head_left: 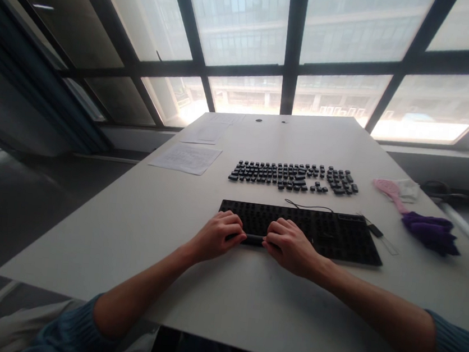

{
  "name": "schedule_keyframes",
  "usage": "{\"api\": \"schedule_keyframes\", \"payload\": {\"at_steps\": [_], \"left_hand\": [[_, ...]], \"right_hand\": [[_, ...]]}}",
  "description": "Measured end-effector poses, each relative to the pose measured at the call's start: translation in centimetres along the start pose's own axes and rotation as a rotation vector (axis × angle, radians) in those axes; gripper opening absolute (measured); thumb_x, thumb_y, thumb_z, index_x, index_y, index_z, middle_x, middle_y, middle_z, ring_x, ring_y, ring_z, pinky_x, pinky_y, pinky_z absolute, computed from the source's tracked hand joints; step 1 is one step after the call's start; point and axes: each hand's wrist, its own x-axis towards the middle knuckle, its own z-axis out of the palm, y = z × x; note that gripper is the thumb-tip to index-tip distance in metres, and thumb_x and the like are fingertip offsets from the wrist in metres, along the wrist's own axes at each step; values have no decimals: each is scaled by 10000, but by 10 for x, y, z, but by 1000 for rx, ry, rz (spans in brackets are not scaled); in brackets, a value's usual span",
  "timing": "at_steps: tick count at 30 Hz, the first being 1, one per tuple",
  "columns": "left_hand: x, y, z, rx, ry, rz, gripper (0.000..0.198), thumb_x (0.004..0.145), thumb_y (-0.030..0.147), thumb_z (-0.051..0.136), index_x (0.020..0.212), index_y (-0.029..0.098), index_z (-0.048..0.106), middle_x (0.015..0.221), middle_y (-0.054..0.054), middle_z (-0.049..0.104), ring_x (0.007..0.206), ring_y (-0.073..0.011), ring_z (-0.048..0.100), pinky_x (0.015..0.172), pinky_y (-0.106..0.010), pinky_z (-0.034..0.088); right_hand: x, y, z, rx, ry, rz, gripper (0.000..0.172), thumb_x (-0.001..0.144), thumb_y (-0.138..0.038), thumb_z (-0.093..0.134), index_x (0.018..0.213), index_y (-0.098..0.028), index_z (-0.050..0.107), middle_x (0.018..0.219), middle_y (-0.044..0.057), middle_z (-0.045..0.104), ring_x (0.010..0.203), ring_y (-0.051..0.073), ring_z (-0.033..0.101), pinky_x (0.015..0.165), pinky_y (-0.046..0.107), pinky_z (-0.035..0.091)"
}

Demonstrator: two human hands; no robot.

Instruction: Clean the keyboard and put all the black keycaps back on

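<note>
A black keyboard (pixel 337 238) with its keycaps off lies on the white table (pixel 245 307) in front of me. Along its front edge is a long dark space bar keycap (pixel 255 240). My left hand (pixel 221 234) pinches its left end, fingers curled. At the right end, my right hand (pixel 290 244) grips it the same way. Only the middle of the keycap shows between my hands. Whether it is seated on the keyboard or just above it, I cannot tell. Behind the keyboard, rows of loose black keycaps (pixel 268 173) lie on the table.
A keycap puller (pixel 375 230) with wire loops touches the keyboard's right end. Farther right lie a purple cloth (pixel 431 232), a pink brush (pixel 391 193) and a white cloth (pixel 408 190). Printed sheets (pixel 185 158) rest at the left. A cable (pixel 309 206) runs behind the keyboard.
</note>
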Motion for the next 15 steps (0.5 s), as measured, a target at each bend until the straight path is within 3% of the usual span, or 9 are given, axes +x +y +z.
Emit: {"api": "schedule_keyframes", "payload": {"at_steps": [7,11,15], "left_hand": [[0,-3,-1,-59,119,-20,187,981,281,564,903,199,712,931,-61,699,893,-186,601,877,-350,472],[7,-8,-11,-95,257,-92,160,974,268,570,1000,202,713,936,-59,705,902,-184,618,864,-335,495],[36,-9,-29,-45,320,-161,149,948,272,600,1015,209,716,920,-39,721,873,-181,629,857,-332,507]], "right_hand": [[2,8,-9,71,134,64,193,987,-209,536,871,-201,690,859,60,687,853,197,580,814,357,419],[10,33,-30,117,282,208,167,946,-162,545,937,-205,707,895,71,704,879,221,612,853,365,467],[21,66,-48,76,376,332,166,914,-174,563,966,-194,720,890,72,716,864,231,631,847,367,483]]}}
